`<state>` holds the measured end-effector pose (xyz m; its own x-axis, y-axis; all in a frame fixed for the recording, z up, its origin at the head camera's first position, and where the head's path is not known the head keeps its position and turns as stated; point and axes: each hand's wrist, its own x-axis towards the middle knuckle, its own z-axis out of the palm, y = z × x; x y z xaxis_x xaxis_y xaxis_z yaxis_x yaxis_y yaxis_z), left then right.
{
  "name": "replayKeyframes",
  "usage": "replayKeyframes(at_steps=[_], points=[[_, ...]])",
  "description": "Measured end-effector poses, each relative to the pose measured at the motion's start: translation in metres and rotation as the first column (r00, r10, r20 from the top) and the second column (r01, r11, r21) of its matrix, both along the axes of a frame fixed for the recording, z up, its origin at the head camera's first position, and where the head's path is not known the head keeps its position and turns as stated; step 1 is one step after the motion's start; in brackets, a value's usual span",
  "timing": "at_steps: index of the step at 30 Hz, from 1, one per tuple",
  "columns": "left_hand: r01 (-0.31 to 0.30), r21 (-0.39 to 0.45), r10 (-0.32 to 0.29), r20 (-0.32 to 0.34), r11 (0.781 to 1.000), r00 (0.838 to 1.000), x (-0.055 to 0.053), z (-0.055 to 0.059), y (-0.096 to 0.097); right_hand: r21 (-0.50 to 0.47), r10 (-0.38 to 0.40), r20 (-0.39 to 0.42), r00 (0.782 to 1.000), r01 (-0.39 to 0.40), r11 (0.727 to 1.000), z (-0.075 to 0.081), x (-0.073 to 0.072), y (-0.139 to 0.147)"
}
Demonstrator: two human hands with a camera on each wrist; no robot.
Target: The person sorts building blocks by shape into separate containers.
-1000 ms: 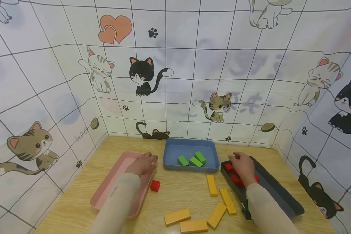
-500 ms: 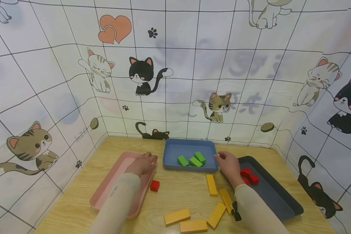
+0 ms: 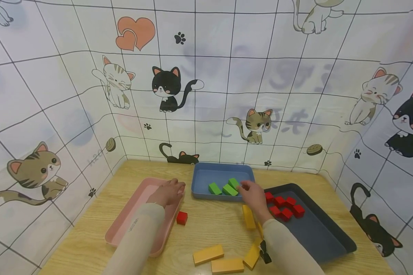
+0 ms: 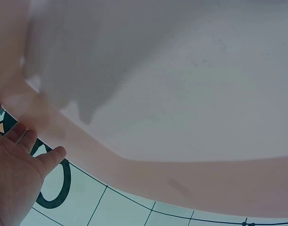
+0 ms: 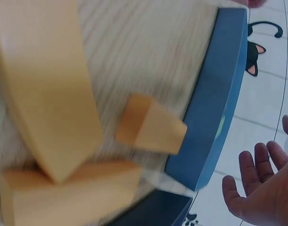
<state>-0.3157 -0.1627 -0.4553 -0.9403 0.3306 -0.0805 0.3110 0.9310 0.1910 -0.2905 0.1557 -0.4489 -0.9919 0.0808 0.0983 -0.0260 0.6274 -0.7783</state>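
My left hand is over the far right rim of the pink tray, fingers loosely bent and holding nothing. In the left wrist view that hand shows at the tray's edge. My right hand hangs over the right front corner of the blue tray, its fingertips close to the green blocks lying inside. The right wrist view shows the right hand with fingers loosely curled and nothing between them. Whether it touches a green block cannot be told.
Several red cubes sit in the dark grey tray at the right. One red cube lies beside the pink tray. Several yellow blocks lie on the wooden table, some partly behind the right arm. A cat-patterned sheet encloses the table.
My right hand has moved left from above the red cubes in the dark grey tray to the blue tray's right side, uncovering the cubes. The left hand has stayed in place.
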Motion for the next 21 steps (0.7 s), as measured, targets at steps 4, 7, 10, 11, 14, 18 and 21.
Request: replayKeyframes(at_steps=[4,7,10,11,14,18,21], points=[[0.001,-0.014,-0.001,-0.003,1.0,1.0,0.0,0.0,0.0,-0.006,0.037,-0.018,0.999,-0.037,0.999,-0.006,0.004,-0.016],[0.007,-0.016,-0.007,-0.007,1.0,1.0,0.0,-0.001,0.0,0.009,0.078,-0.04,0.996,-0.078,0.997,-0.01,0.006,-0.028],[0.006,-0.02,-0.006,-0.004,1.0,1.0,-0.001,-0.001,0.001,0.037,0.116,-0.061,0.991,-0.114,0.993,-0.014,0.009,-0.04],[0.008,-0.021,-0.008,-0.008,1.0,1.0,-0.001,-0.001,0.001,0.039,0.121,-0.054,0.991,-0.119,0.992,-0.014,0.011,-0.044],[0.005,-0.03,-0.005,-0.007,1.0,1.0,-0.002,-0.001,0.001,0.032,0.144,-0.032,0.989,-0.143,0.989,-0.016,0.015,-0.055],[0.0,-0.031,0.0,-0.005,1.0,1.0,-0.002,-0.001,0.001,0.012,0.175,-0.005,0.985,-0.175,0.985,-0.019,0.02,-0.07],[-0.002,-0.031,0.002,-0.002,1.0,1.0,-0.002,-0.001,0.001,0.021,0.205,-0.011,0.979,-0.205,0.979,-0.021,0.022,-0.082]])
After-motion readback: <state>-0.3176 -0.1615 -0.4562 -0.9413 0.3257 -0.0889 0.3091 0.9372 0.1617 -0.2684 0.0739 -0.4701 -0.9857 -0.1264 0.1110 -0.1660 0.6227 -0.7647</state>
